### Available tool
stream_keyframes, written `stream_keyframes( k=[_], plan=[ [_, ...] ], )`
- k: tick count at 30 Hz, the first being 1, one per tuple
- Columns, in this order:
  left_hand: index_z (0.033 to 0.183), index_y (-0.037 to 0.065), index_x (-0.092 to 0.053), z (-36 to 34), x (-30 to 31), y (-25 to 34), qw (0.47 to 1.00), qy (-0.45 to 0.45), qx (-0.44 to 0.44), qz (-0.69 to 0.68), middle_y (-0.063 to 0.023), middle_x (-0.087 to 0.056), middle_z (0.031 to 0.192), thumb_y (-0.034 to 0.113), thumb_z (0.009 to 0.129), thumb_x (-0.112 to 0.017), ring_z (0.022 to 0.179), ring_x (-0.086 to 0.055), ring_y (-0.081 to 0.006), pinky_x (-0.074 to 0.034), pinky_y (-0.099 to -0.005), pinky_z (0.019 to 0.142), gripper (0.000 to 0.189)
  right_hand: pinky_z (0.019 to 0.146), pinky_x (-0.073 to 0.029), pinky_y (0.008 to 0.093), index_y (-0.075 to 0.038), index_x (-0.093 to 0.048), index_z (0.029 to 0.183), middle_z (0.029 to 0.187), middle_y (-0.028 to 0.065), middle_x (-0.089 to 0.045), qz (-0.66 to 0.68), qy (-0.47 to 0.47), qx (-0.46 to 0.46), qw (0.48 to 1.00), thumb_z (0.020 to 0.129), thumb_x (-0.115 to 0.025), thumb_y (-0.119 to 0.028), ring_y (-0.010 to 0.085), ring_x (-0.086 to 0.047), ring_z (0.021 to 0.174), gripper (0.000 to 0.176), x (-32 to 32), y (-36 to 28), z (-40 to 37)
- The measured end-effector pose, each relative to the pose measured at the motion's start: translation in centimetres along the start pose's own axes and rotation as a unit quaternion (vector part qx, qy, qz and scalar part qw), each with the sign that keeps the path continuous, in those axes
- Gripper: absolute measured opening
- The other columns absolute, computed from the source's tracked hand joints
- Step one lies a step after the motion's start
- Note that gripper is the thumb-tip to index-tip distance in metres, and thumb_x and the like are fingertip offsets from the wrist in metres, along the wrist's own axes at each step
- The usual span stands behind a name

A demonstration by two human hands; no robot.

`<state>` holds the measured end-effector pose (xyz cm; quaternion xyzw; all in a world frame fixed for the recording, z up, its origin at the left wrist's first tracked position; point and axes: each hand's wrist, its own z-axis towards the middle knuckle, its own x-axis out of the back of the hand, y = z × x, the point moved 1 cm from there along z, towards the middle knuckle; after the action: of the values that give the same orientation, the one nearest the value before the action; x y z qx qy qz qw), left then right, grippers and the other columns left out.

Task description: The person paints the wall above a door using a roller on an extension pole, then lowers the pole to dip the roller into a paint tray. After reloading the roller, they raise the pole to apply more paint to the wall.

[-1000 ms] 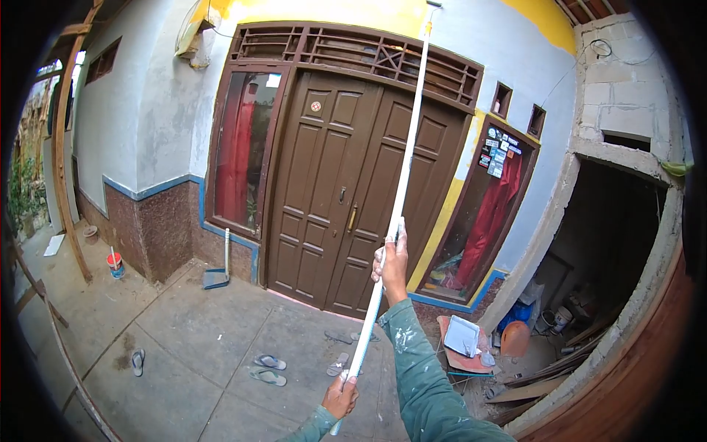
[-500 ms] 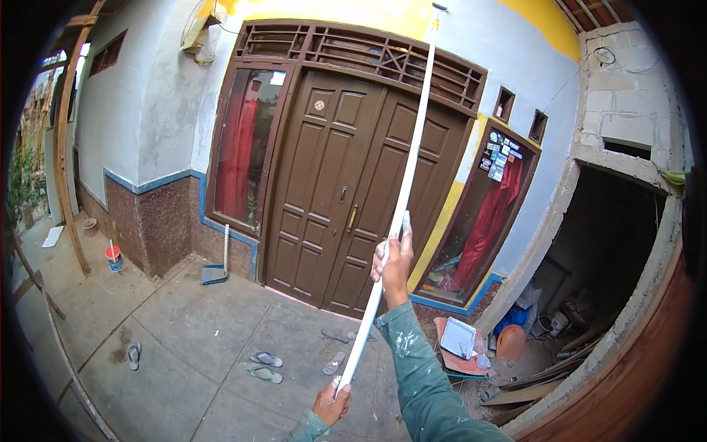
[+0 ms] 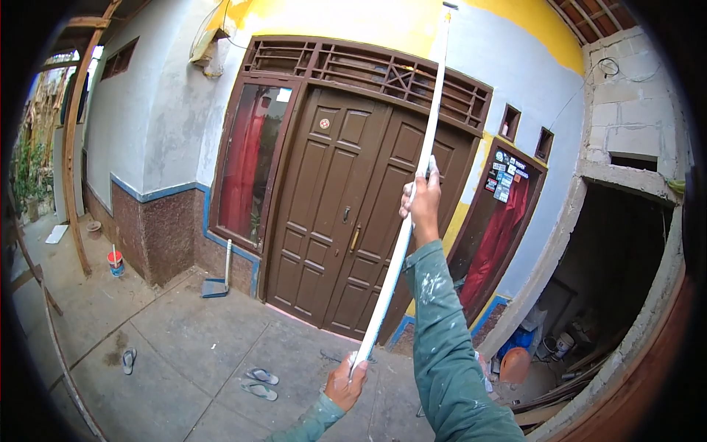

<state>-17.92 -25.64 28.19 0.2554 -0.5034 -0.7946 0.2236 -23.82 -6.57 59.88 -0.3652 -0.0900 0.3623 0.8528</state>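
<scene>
White pole [image 3: 386, 280], long and thin, runs steeply up from bottom centre to the top edge of the frame, crossing in front of the brown double door [image 3: 346, 214]. Its upper end sits against the wall above the door, where yellow paint meets grey; the fitting at the tip is too small to make out.

Right hand [image 3: 421, 199]: raised high, fingers wrapped closed round the pole about midway up. Green sleeve flecked with pale paint.

Left hand [image 3: 346, 383]: low, fingers curled tight round the pole's bottom end.

Surroundings: concrete floor with a pair of flip-flops [image 3: 259, 383] near the left hand, a dustpan [image 3: 217, 283] leaning at the wall left of the door, a red bucket [image 3: 114, 259] farther left.
</scene>
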Motion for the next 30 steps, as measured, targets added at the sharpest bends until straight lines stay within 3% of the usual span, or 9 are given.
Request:
stream_keyframes(
  k=[9, 17, 18, 19, 20, 21, 22, 30],
  plan=[
    [0.103, 0.003, -0.051, 4.1, -1.9, 2.4, 1.0, -0.009, -0.025, 0.008, -0.0082, -0.055, 0.065, 0.024, 0.097, -0.051, 0.058, -0.057, -0.0184, -0.044, -0.0338, 0.055, 0.022, 0.033, -0.036, 0.0248, -0.021, -0.018, 0.147, 0.063, 0.0016, -0.043, -0.012, 0.004, -0.024, 1.0, 0.1, -0.036, -0.02, 0.0084, -0.04, 0.041, 0.051, 2.2, 1.3, 6.8],
    [0.105, 0.003, -0.051, -4.2, -1.4, -4.8, 0.997, -0.005, 0.081, 0.02, -0.0089, -0.056, 0.066, 0.027, 0.097, -0.05, 0.059, -0.058, -0.0208, -0.045, -0.0346, 0.056, 0.025, 0.032, -0.036, 0.0239, -0.023, -0.023, 0.144, 0.063, 0.0012, -0.044, -0.021, 0.012, -0.061, 0.998, 0.098, -0.033, -0.016, 0.0082, -0.041, 0.041, 0.048, 3.5, 5.6, -1.5],
    [0.105, 0.004, -0.054, -4.6, -1.9, -6.2, 0.988, 0.09, -0.091, 0.083, -0.0099, -0.056, 0.065, 0.033, 0.096, -0.05, 0.055, -0.057, -0.0225, -0.046, -0.0347, 0.052, 0.031, 0.032, -0.036, 0.024, -0.023, -0.022, 0.144, 0.063, 0.0012, -0.044, -0.021, 0.008, -0.066, 0.998, 0.098, -0.033, -0.016, 0.0083, -0.041, 0.04, 0.048, 3.6, 6.1, -2.7],
    [0.106, 0.005, -0.056, -4.8, -2.0, -5.4, 0.938, 0.181, -0.26, 0.142, -0.0109, -0.055, 0.063, 0.039, 0.095, -0.05, 0.051, -0.057, -0.0242, -0.046, -0.0347, 0.048, 0.036, 0.032, -0.036, 0.0242, -0.024, -0.022, 0.145, 0.062, 0.0013, -0.044, -0.021, 0.005, -0.069, 0.997, 0.098, -0.033, -0.015, 0.0083, -0.041, 0.04, 0.049, 3.5, 6.2, -3.2],
    [0.106, 0.005, -0.056, -5.0, -1.6, -4.9, 0.938, 0.181, -0.261, 0.143, -0.0109, -0.055, 0.063, 0.039, 0.095, -0.05, 0.051, -0.057, -0.0242, -0.046, -0.0347, 0.048, 0.036, 0.032, -0.036, 0.0242, -0.024, -0.022, 0.145, 0.062, 0.0013, -0.044, -0.021, 0.005, -0.069, 0.997, 0.098, -0.033, -0.015, 0.0083, -0.041, 0.04, 0.049, 3.5, 6.0, -3.0],
    [0.106, 0.003, -0.054, -5.2, -0.9, -4.6, 0.984, 0.096, -0.106, 0.107, -0.0102, -0.056, 0.065, 0.033, 0.096, -0.05, 0.055, -0.058, -0.0232, -0.046, -0.035, 0.052, 0.031, 0.032, -0.035, 0.0242, -0.023, -0.022, 0.145, 0.062, 0.0012, -0.044, -0.017, 0.008, -0.064, 0.998, 0.098, -0.033, -0.015, 0.0084, -0.041, 0.04, 0.049, 3.4, 5.7, -2.6],
    [0.106, 0.002, -0.051, -5.0, -0.6, -3.7, 0.996, 0.008, 0.053, 0.067, -0.0095, -0.056, 0.067, 0.027, 0.097, -0.051, 0.059, -0.059, -0.0221, -0.046, -0.0352, 0.057, 0.027, 0.031, -0.035, 0.0242, -0.023, -0.021, 0.145, 0.062, 0.0012, -0.044, -0.015, 0.012, -0.059, 0.998, 0.097, -0.033, -0.015, 0.0084, -0.041, 0.04, 0.05, 3.4, 5.3, -2.1],
    [0.108, 0.001, -0.049, 2.5, -2.3, 3.2, 0.998, -0.036, -0.009, 0.05, -0.0108, -0.056, 0.067, 0.028, 0.098, -0.048, 0.061, -0.059, -0.0238, -0.046, -0.0375, 0.058, 0.029, 0.034, -0.038, 0.0267, -0.02, -0.019, 0.146, 0.065, 0.0024, -0.043, -0.017, 0.0, -0.021, 1.0, 0.099, -0.037, -0.019, 0.0094, -0.04, 0.042, 0.05, 2.9, 0.0, 8.4]
  ],
)
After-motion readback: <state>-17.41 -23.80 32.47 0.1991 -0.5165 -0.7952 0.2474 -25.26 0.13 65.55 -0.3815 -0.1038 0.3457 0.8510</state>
